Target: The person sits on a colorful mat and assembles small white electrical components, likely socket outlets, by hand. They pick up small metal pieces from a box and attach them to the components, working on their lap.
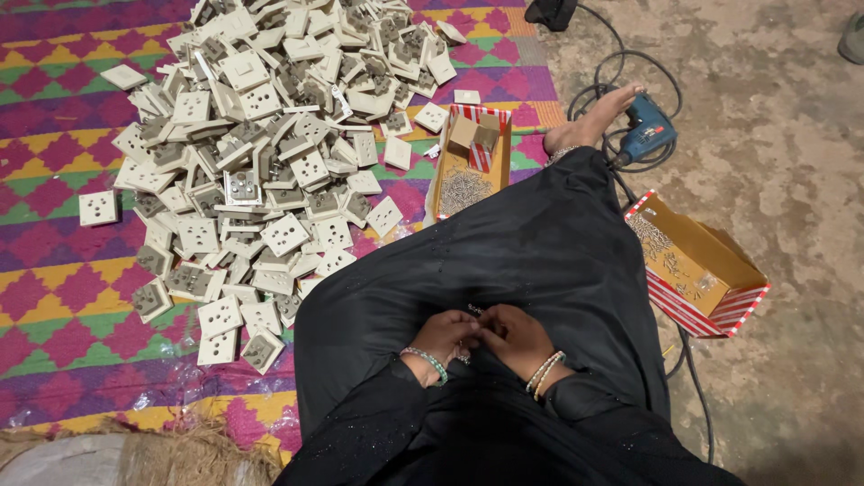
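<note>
Pinching a tiny, light, likely slippery metal piece (472,311) between left hand (444,334) and right hand (515,337) fingertips, over black lap.

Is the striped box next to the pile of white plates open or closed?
Open. The red-and-white striped cardboard box beside the heap of white plastic socket plates has its flaps folded back, and a pile of small metal screws shows inside.

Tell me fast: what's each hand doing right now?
Left hand: fingers curled, pinching something small; cannot tell what.
Right hand: fingers curled, meeting the left at the lap.
</note>
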